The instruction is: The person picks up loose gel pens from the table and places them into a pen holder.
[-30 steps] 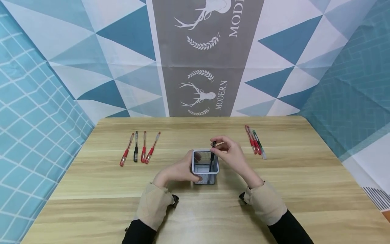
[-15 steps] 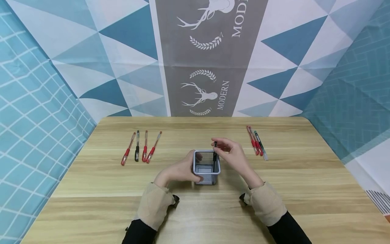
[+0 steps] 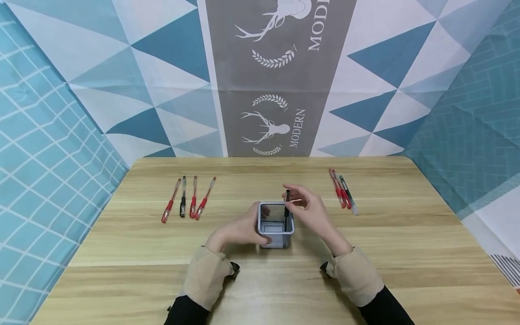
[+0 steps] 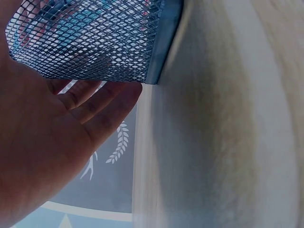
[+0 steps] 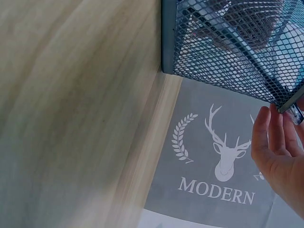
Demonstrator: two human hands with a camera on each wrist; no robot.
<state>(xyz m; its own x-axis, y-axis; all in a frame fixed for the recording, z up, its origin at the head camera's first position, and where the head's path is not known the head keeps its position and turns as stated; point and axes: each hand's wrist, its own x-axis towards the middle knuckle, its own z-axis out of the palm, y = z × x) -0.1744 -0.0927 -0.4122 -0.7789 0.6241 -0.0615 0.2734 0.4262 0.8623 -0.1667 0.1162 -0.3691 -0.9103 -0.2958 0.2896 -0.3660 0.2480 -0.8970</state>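
Note:
A square metal mesh pen holder (image 3: 274, 240) stands upright on the wooden table, in front of the person. My left hand (image 3: 243, 227) holds it from the left, thumb on the near face and fingers behind; in the left wrist view, the fingers (image 4: 109, 107) run along the mesh's far side. Inside the holder, by its right wall, a black pen (image 3: 286, 216) stands nearly upright with its top above the rim. The thumb and fingers of my right hand (image 3: 309, 211) pinch its upper part. In the right wrist view, the pen (image 5: 247, 50) shows slanting behind the mesh.
On the table's left lie several pens: red ones (image 3: 167, 212) and a black one (image 3: 183, 205). Two red pens (image 3: 338, 192) and a dark pen with a green end (image 3: 348, 195) lie at the right. Patterned cloth (image 3: 260, 81) hangs behind the table (image 3: 260, 289).
The black pen has gone from leaning to nearly upright, and its lower end has shifted right inside the holder. My left hand keeps its hold on the pen holder.

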